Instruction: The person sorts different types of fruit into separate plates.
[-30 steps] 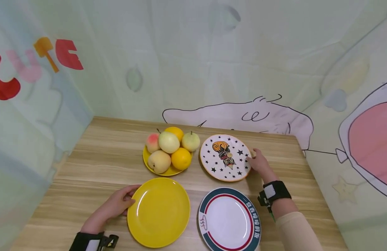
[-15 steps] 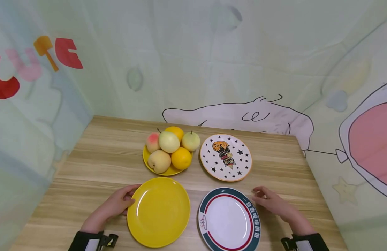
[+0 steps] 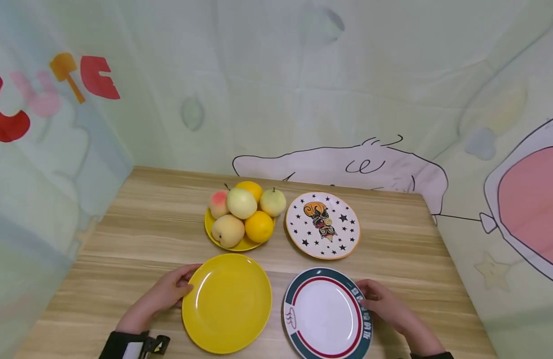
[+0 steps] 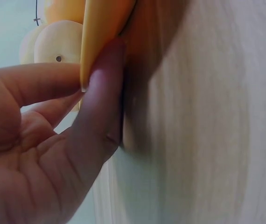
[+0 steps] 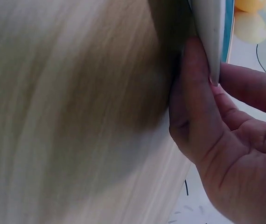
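Note:
My left hand (image 3: 171,288) pinches the left rim of a plain yellow plate (image 3: 227,304), thumb on top and fingers tucked underneath. The left wrist view shows that yellow rim (image 4: 98,42) between thumb and fingers. On the right, my right hand (image 3: 384,304) grips the right rim of a white plate (image 3: 328,316) with a dark teal border and a red ring. In the right wrist view the fingers reach under this plate's white underside (image 5: 208,37), with the thumb at its edge. Both plates lie side by side at the near part of the table.
Behind the yellow plate stands a smaller yellow plate (image 3: 209,230) piled with several fruits (image 3: 241,203). To its right lies a white plate with stars and an orange rim (image 3: 323,225). The wooden table (image 3: 137,224) meets printed cloth walls (image 3: 276,89) at its back and sides.
My right hand has left the star-patterned plate, come toward me, and taken hold of the teal-bordered plate's rim. The left hand stays on the yellow plate.

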{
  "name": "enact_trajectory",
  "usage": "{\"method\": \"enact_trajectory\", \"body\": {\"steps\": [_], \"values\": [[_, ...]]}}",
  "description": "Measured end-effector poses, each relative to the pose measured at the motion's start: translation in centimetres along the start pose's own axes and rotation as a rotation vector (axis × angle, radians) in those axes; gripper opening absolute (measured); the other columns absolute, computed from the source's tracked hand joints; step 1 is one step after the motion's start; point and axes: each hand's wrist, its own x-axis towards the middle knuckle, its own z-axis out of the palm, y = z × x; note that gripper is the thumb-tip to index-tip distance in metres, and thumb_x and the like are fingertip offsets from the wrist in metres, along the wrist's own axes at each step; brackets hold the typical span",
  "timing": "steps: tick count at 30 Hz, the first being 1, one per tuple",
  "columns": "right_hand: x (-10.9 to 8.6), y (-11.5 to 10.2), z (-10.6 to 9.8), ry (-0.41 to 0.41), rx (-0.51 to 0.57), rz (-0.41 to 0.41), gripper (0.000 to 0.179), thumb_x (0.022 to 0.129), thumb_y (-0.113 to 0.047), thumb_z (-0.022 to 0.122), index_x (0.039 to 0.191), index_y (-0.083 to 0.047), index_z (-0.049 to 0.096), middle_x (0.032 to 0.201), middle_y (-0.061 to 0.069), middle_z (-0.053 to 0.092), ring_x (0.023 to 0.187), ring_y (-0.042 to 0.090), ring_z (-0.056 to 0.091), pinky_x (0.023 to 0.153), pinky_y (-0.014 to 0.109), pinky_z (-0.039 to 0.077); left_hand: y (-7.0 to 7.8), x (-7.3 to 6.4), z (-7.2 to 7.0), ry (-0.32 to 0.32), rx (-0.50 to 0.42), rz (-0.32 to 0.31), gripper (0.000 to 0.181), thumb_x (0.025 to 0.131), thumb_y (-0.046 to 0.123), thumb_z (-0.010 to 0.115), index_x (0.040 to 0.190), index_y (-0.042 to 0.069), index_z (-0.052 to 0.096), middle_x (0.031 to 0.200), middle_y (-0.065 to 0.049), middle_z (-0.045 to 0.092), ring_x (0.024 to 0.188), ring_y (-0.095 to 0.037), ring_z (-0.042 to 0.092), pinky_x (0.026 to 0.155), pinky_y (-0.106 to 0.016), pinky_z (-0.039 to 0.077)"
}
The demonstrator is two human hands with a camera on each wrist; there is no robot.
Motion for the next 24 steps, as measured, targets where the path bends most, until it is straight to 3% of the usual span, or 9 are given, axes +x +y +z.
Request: {"method": "enact_trajectory", "body": {"steps": [2, 7, 14, 24], "values": [[0.1, 0.1, -0.1, -0.01, 0.011, -0.014, 0.036, 0.088, 0.0, 0.058, 0.122, 0.006, 0.051, 0.105, 0.016, 0.056, 0.095, 0.027, 0.056, 0.071, 0.037, 0.054, 0.0, 0.0, 0.0, 0.002, -0.007, 0.0, 0.048, 0.092, 0.001, 0.053, 0.139, 0.0, 0.043, 0.107, -0.015, 0.057, 0.079, -0.021, 0.055, 0.06, -0.034, 0.055], [0.5, -0.1, -0.2, 0.054, -0.03, -0.016, 0.034, 0.086, 0.003, 0.058, 0.12, 0.005, 0.053, 0.103, 0.015, 0.057, 0.094, 0.025, 0.056, 0.073, 0.036, 0.054, 0.2, -0.1, 0.1, 0.015, -0.009, -0.016, 0.048, 0.092, 0.001, 0.053, 0.139, 0.001, 0.044, 0.108, -0.015, 0.058, 0.079, -0.02, 0.055, 0.06, -0.034, 0.055], [1.3, -0.8, -0.5, 0.121, -0.115, 0.043, 0.034, 0.085, 0.003, 0.059, 0.118, 0.002, 0.057, 0.104, 0.014, 0.06, 0.099, 0.029, 0.058, 0.08, 0.042, 0.053, 0.3, -0.1, 0.1, 0.029, 0.024, 0.009, 0.047, 0.091, 0.0, 0.052, 0.138, 0.001, 0.044, 0.107, -0.015, 0.059, 0.08, -0.02, 0.055, 0.059, -0.032, 0.054], [1.6, -1.1, -0.9, 0.095, -0.127, 0.065, 0.034, 0.085, 0.002, 0.06, 0.118, 0.001, 0.055, 0.106, 0.017, 0.06, 0.096, 0.028, 0.058, 0.075, 0.041, 0.055, -0.1, 0.1, 0.3, 0.047, 0.002, -0.006, 0.047, 0.092, -0.001, 0.052, 0.138, 0.001, 0.045, 0.108, -0.015, 0.058, 0.08, -0.02, 0.056, 0.059, -0.033, 0.055]]}}
